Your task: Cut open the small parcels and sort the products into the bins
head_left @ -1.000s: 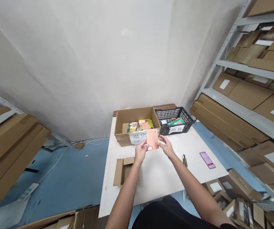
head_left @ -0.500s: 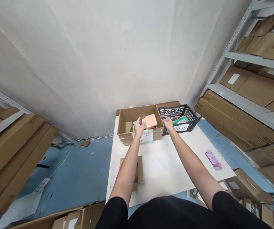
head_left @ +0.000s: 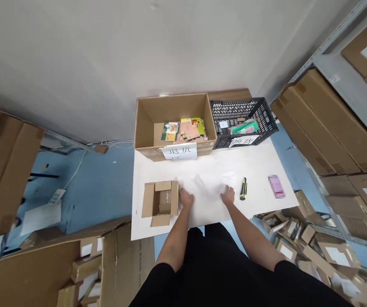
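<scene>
My left hand (head_left: 186, 198) rests on the white table (head_left: 209, 170), right beside a small opened cardboard box (head_left: 159, 203) with its flaps spread. My right hand (head_left: 228, 196) lies on the table a little left of a black-and-yellow utility knife (head_left: 243, 188). Both hands hold nothing; their fingers are small and partly blurred. The orange-pink card (head_left: 188, 129) lies inside the big open carton (head_left: 173, 121) at the table's far edge, among several other colourful items.
A black plastic crate (head_left: 243, 123) with a paper label stands right of the carton. A pink phone (head_left: 276, 186) lies at the table's right. Shelves of flat cartons (head_left: 330, 123) rise on the right; small boxes (head_left: 301, 238) litter the floor, with larger cardboard (head_left: 58, 268) at lower left.
The orange-pink card went from my hands into the big carton and was let go. Both hands drew back to the table's near part, and the view tilted down.
</scene>
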`<state>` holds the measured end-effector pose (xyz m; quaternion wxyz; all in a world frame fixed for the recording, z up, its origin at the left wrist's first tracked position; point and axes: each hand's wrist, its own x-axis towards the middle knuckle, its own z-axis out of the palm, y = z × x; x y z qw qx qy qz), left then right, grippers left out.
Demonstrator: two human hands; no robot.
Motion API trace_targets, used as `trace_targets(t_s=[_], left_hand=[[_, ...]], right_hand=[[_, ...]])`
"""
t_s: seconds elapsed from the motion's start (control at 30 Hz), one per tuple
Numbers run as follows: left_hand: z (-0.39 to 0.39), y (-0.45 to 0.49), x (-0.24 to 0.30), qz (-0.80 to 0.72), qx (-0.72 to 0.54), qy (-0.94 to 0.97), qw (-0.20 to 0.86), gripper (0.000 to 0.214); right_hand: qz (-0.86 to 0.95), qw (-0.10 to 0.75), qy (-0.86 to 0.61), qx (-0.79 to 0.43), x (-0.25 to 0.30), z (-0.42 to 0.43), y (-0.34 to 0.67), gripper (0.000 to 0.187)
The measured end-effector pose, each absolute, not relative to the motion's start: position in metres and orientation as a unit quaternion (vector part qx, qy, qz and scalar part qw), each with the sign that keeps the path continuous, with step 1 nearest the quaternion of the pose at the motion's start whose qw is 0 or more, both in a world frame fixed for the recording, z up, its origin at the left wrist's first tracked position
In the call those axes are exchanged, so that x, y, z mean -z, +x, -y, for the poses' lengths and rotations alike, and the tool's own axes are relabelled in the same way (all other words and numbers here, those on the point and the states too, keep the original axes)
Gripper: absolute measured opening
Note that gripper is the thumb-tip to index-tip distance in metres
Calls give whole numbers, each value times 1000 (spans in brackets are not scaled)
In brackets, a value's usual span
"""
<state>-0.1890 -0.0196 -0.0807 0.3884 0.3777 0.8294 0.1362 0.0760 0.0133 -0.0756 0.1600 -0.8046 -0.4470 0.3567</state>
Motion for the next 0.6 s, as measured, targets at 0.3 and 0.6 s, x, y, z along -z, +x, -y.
trace_targets(t_s=[0.3, 0.6], left_hand=[[37, -133, 68, -684, -266, 398, 550, 32], [123, -326, -17, -728, -320, 532, 291, 38]], right_hand=[[368, 226, -667, -607, 64, 2, -18, 53], [547, 346, -548, -530, -24, -30, -116, 30]])
